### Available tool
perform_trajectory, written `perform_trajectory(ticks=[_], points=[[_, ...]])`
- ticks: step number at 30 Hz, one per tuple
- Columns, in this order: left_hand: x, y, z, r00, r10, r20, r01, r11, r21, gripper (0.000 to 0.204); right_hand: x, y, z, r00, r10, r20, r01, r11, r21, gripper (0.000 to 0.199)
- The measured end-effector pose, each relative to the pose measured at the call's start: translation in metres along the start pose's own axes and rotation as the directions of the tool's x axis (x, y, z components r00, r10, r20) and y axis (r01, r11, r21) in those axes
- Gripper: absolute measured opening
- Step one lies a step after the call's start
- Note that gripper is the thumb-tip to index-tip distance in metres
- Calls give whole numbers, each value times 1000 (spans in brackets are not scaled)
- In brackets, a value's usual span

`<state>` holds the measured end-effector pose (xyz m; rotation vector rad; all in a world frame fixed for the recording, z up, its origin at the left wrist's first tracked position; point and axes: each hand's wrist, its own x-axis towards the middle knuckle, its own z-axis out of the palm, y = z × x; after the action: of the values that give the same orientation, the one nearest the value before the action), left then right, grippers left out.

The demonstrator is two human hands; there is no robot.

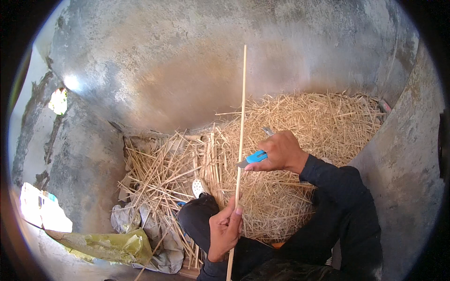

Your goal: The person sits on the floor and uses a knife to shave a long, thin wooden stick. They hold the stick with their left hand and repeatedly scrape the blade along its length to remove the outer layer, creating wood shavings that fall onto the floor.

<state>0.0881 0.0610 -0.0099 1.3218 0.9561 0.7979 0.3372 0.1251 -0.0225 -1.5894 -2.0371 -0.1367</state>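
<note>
A long, thin bamboo strip (242, 112) stands nearly upright before me, its lower end running past the bottom edge of the picture. My left hand (225, 229) is closed round its lower part, thumb pressed on the strip. Higher up, my right hand (280, 153) grips a blue utility knife (257, 157). The knife's grey blade (242, 164) touches or lies right beside the strip; which of the two I cannot tell. Part of the knife is hidden by my right fingers, and its grey tail end shows above them.
Pale shavings (318, 117) heap up at the right below a grey concrete wall (187, 70). Loose bamboo strips (164, 164) lie at the left around my white shoe (198, 188). A yellowish sheet (117, 246) and grey sacking (166, 253) lie at the lower left.
</note>
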Motion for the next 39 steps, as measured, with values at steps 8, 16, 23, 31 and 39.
perform_trajectory(ticks=[8, 16, 23, 31, 39], points=[[-27, 17, -6, 998, -67, 4, 67, 995, 70, 39, 31, 46, 5, 983, 150, -109, -150, 989, 4, 82], [-51, 14, -9, 990, -132, 51, 133, 991, -10, 36, 23, 29, 8, 988, 142, -53, -141, 990, 9, 80], [-74, 2, -18, 976, -216, 29, 212, 973, 95, 39, 27, 65, 7, 970, 220, -105, -222, 975, -2, 79], [-109, 5, -20, 947, -308, 89, 312, 949, -47, 38, 23, 130, -13, 836, 538, -113, -536, 843, 47, 81], [-81, -5, -19, 974, -216, 75, 227, 952, -207, 51, -14, -6, 19, 993, 36, 117, -55, 985, 166, 76]])
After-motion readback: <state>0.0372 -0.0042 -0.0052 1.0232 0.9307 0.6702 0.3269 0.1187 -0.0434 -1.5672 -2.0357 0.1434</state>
